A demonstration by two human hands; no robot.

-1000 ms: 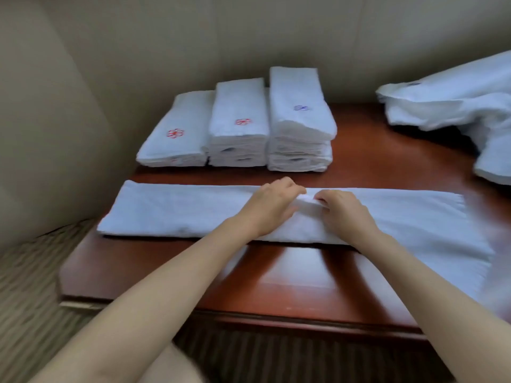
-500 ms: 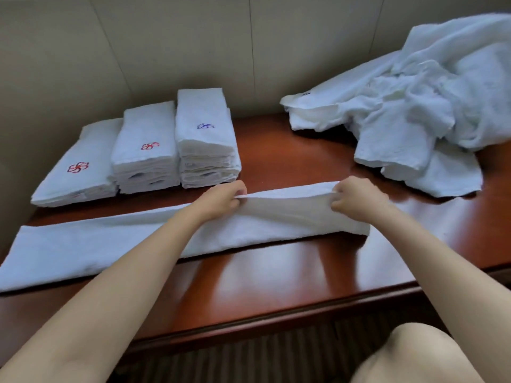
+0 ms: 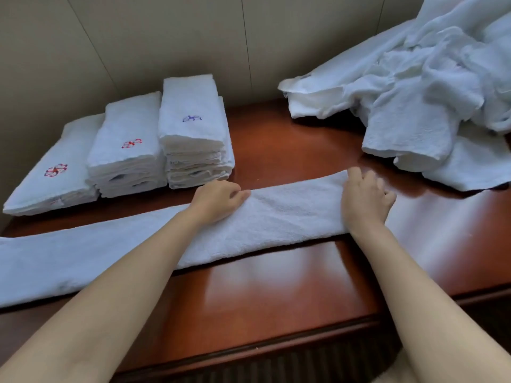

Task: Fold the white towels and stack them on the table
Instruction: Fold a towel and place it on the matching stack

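Note:
A long white towel (image 3: 290,214), folded into a narrow strip, lies across the brown table (image 3: 276,294) from the left edge of the view to right of centre. My left hand (image 3: 218,201) pinches the towel's upper layer near its middle. My right hand (image 3: 365,200) grips the strip's right end with curled fingers. Between the hands a doubled layer lies flat. Behind it stand three stacks of folded towels: a low left stack (image 3: 55,172), a middle stack (image 3: 127,150) and a taller right stack (image 3: 190,125).
A loose heap of unfolded white towels (image 3: 414,92) fills the table's back right corner. A beige panelled wall runs behind the table. The table's front edge (image 3: 249,352) crosses the lower view, with striped carpet below.
My hands have drawn apart from the towel's middle, the right one going rightward. The strip's right part now lies doubled between them. The view has swung right, showing the heap.

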